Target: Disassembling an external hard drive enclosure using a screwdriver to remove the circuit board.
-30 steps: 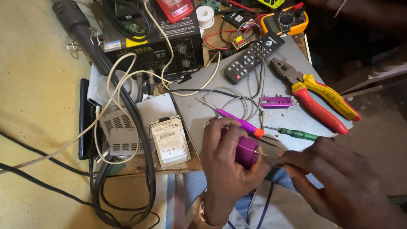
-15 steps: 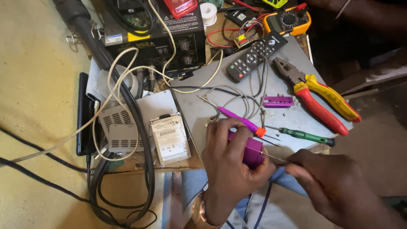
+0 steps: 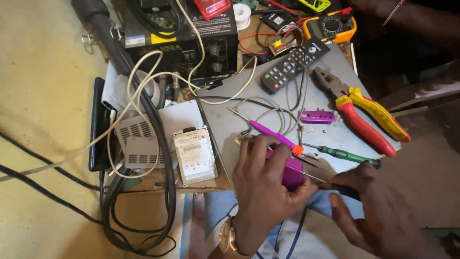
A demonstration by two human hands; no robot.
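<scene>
The left hand point(image 3: 261, 192) pinches a small purple device point(image 3: 290, 173) at the counter point(image 3: 225, 124) edge. The right hand point(image 3: 378, 211), fingers closed on a thin screwdriver point(image 3: 330, 184), points its tip leftward into the device's right side.

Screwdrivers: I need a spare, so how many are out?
3: purple-handled screwdriver beside the left hand, green-handled screwdriver near the pliers, one in the right hand. Others may be hidden.

An electronics repair bench.
Soldering station point(image 3: 191, 43), multimeter point(image 3: 330, 26), pliers point(image 3: 364, 112), screwdrivers point(image 3: 345, 154) and loose wires point(image 3: 143, 96) crowd the worktop point(image 3: 225, 124).
</scene>
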